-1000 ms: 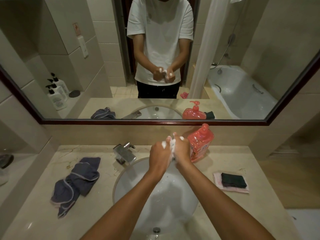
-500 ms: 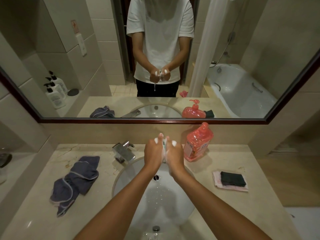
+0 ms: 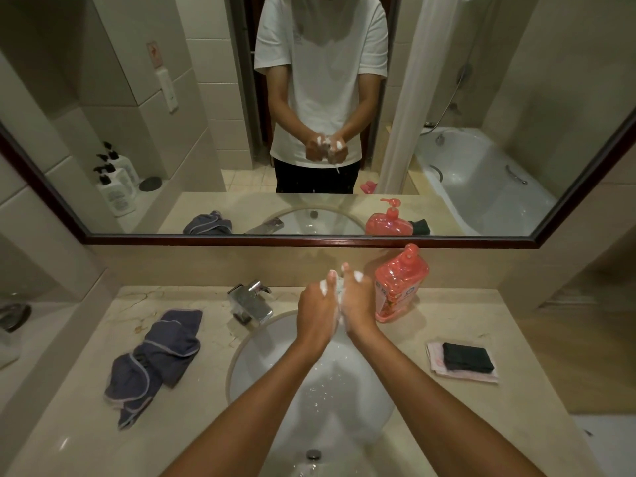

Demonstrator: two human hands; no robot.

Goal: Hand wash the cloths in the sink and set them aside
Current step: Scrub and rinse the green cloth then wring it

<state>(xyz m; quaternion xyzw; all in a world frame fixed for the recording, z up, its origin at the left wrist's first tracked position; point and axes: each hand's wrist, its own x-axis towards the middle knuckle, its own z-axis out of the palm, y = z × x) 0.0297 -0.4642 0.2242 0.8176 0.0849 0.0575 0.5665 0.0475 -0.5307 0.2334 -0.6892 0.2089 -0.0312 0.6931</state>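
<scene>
- Left hand [image 3: 318,306] and right hand [image 3: 358,304], pressed together over the sink [image 3: 241,359], squeeze a small soapy cloth [image 3: 339,287].
- Blue cloth [image 3: 155,359] lies on the table [image 3: 395,390] at left, seemingly washed; folded cloths [image 3: 463,361] at right likely remain.

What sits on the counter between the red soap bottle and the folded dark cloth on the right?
Nothing: in the head view, bare beige counter separates the red pump soap bottle from the folded dark cloth on its pink cloth.

Your single head-worn wide-angle camera looks forward and down over the table [image 3: 447,425] and sink [image 3: 261,342], close above your forearms. The mirror [image 3: 344,241] ahead faces you, showing the same table from the opposite side.
</scene>
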